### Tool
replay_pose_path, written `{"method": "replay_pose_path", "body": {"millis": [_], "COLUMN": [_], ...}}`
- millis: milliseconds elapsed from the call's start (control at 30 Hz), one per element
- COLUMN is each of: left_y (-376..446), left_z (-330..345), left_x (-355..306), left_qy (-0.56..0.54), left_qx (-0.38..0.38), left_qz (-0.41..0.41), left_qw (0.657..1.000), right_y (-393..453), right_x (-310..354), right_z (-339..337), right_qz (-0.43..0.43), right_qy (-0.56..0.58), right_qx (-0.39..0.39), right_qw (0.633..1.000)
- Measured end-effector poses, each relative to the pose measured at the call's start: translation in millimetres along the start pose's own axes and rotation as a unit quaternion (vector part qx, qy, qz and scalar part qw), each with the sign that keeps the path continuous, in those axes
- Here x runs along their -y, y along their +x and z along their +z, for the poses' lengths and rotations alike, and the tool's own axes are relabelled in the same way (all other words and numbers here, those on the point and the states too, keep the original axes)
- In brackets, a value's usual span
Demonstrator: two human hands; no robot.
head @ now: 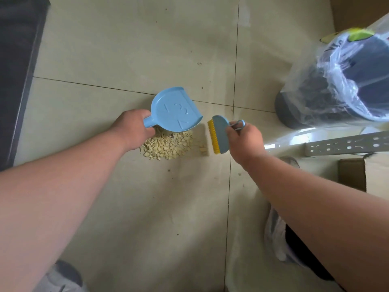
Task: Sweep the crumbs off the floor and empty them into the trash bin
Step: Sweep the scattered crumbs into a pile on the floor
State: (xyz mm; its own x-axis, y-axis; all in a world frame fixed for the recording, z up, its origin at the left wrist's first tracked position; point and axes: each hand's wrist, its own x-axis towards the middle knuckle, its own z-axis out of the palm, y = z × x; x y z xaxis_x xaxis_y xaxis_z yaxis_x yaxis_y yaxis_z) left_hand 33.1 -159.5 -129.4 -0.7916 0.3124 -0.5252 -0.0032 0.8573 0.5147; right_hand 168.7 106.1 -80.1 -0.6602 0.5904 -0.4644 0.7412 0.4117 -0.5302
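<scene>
Tiled floor (130,49), crumbs (166,145) piled mid. L hand (134,127) grips dustpan (175,109), mouth facing right, over pile. R hand (244,142) grips brush (217,134), long axis near-far, bristles facing pile. Bin (341,85) far right; floor beyond open.

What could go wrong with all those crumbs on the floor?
The dustpan in the left hand is off the floor with its underside showing, so the brush in the right hand might push crumbs under it. A few stray crumbs near the brush could be missed. The bin stands apart, so crumbs might spill while carried.
</scene>
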Motion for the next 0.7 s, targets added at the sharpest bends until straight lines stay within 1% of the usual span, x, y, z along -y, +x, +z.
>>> {"method": "replay_pose_path", "body": {"millis": [133,300,400,500,700], "left_y": [1.0,-1.0,-4.0,-7.6,-12.1], "left_z": [3.8,14.6,23.0,31.8,45.9], "left_x": [-14.7,-32.7,-38.8,-39.7,-37.8], "left_qy": [0.025,0.049,0.052,0.056,0.074], "left_qx": [0.011,0.024,0.034,0.038,0.054], "left_qz": [0.023,0.041,0.049,0.058,0.068], "left_qw": [0.999,0.998,0.997,0.996,0.994], "right_y": [-0.1,-13.2,-27.7,-41.8,-57.5], "right_x": [-28.1,-77.6,-97.3,-101.4,-94.5], "right_z": [-34.8,-62.2,-58.4,-45.5,-16.6], "right_qz": [0.01,0.025,0.034,0.03,0.025], "right_qy": [-0.005,-0.105,-0.12,-0.131,-0.077], "right_qx": [-0.053,-0.096,-0.084,-0.069,-0.033], "right_qw": [0.999,0.989,0.989,0.989,0.996]}}
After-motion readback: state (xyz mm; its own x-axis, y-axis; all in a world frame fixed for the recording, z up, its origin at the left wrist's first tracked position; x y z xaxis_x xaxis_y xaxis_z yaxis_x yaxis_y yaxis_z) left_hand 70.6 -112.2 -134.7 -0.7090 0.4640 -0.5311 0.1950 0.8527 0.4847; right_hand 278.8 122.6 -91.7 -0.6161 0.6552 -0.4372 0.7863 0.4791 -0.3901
